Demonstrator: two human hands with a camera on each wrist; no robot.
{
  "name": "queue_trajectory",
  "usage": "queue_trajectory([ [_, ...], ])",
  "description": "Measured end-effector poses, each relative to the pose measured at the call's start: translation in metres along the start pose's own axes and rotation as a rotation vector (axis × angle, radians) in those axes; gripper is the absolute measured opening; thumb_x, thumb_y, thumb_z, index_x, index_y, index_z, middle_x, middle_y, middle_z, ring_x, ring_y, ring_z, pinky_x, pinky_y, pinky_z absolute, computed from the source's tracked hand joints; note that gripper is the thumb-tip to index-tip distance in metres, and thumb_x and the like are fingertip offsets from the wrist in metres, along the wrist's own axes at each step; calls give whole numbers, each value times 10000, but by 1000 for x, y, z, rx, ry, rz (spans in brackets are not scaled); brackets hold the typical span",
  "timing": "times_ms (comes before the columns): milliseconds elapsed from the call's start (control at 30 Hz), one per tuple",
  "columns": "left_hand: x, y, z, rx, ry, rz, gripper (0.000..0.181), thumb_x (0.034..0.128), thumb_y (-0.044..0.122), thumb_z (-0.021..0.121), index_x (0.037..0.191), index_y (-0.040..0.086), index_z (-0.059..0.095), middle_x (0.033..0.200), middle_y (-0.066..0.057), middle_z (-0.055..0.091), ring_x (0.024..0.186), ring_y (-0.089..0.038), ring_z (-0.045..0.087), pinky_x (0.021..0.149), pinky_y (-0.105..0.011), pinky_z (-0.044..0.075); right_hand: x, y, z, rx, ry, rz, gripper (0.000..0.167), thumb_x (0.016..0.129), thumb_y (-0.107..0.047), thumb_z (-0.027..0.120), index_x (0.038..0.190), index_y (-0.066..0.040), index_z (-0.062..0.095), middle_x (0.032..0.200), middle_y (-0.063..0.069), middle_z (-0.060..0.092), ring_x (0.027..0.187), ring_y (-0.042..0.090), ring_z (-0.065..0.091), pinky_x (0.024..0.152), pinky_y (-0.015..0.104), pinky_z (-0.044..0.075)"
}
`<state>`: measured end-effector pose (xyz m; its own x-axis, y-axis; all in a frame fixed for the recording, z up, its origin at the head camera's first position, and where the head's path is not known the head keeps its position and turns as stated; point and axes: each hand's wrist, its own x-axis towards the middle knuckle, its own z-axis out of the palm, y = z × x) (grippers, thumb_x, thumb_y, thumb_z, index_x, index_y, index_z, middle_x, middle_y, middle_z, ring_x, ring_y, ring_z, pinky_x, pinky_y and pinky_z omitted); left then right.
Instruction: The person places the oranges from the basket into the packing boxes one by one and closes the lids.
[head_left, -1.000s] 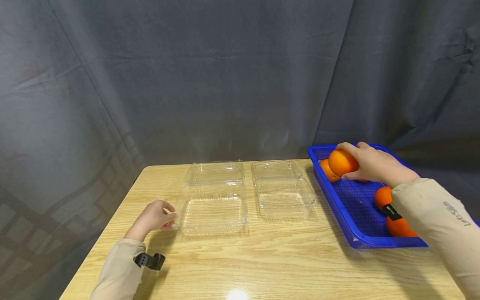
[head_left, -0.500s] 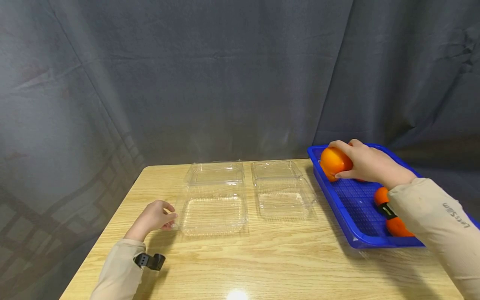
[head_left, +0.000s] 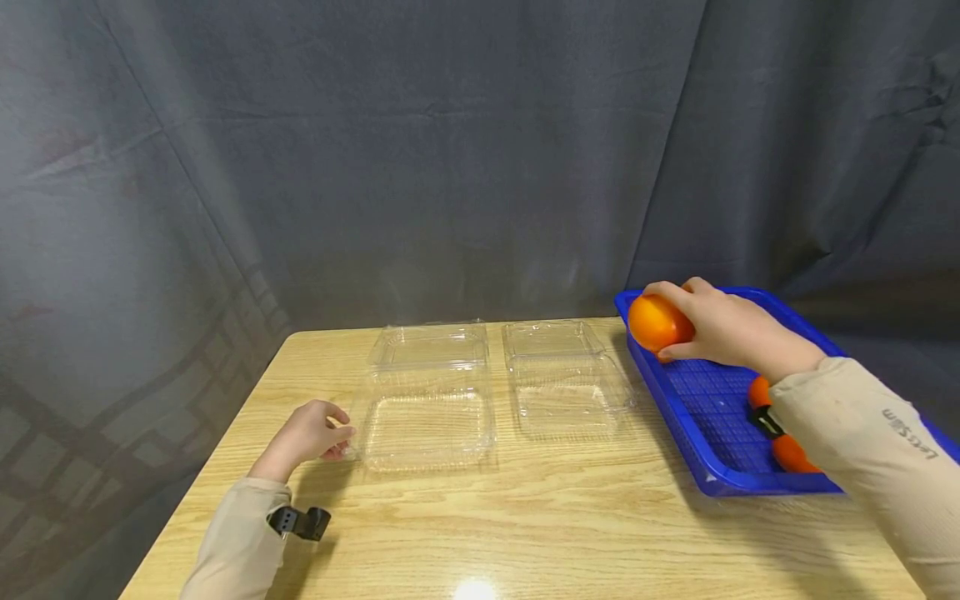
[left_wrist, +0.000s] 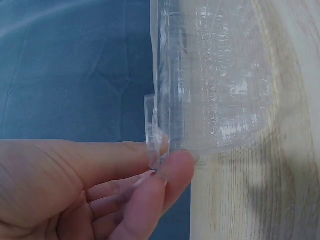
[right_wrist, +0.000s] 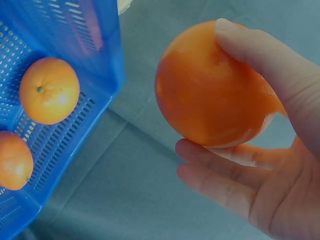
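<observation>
Right grip [head_left: 735, 329]: thumb on top and fingers underneath, holding the big orange [head_left: 656, 323] between them.
Big orange: up in the air by the left edge of the blue basket [head_left: 772, 483]. In the right wrist view, only the hand touches it.
What just changed: the right grip and the big orange have moved left, from farther inside the basket to its edge. The left grip [head_left: 306, 433] has stayed where it was.
What that means: the big orange looks picked up and free to carry, I think.
Right arm: reaches in from the low right, across the basket, with the back of the hand up.
Left grip: thumb and finger pinching the left edge of the left clear box [head_left: 427, 429].
Left arm: comes in from the low left.
Clear boxes: the left one and the right clear box [head_left: 566, 400] sit open on the worktop [head_left: 525, 533], side by side.
Basket: two more oranges [right_wrist: 49, 90] lie inside, partly under the right sleeve [head_left: 862, 450] in the head view.
</observation>
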<state>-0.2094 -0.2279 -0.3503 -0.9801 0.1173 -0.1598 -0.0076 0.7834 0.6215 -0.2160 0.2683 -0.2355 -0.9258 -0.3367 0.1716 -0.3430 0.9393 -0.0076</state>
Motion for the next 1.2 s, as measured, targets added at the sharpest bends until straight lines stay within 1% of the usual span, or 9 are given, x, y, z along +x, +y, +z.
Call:
queue_trajectory([
  [133,0,0,0,2,3,3,335,886,45,585,1117,-194,543,735,-161,683,558,-113,627,543,-276,569,0,-5,-1,13,0,1,718,701,-305,812,1294,-169,429,1009,202,528,700,241,555,607,400,547],
  [233,-1,0,0,9,4,4,333,886,46,584,1115,-193,545,736,-158,683,558,-113,627,542,-275,569,0,-9,-2,11,14,-15,708,700,-289,813,1289,-170,437,1011,198,534,697,240,558,615,400,552],
  [433,-1,1,-1,16,2,3,335,890,47,580,1122,-191,544,744,-153,682,565,-113,627,543,-273,568,0,-14,-2,6,39,-57,685,705,-278,811,1278,-174,449,1005,203,538,683,244,561,610,395,554],
  [700,-1,1,-1,11,2,0,341,890,49,580,1129,-192,539,746,-142,680,571,-116,631,546,-276,570,1,-22,-2,10,53,-70,683,701,-279,815,1275,-185,457,1012,193,539,688,248,571,623,413,563],
  [1033,0,1,-1,1,-6,-8,349,890,48,579,1137,-195,532,756,-157,678,567,-109,624,545,-272,570,1,-31,0,15,94,-127,692,676,-256,832,1261,-191,467,997,186,546,674,247,576,608,405,566],
  [1200,0,1,-1,3,-4,-6,349,892,51,579,1137,-193,532,754,-156,680,568,-111,625,547,-274,570,1,-35,2,14,118,-151,683,669,-244,833,1249,-191,474,968,176,548,656,244,568,571,375,548],
])
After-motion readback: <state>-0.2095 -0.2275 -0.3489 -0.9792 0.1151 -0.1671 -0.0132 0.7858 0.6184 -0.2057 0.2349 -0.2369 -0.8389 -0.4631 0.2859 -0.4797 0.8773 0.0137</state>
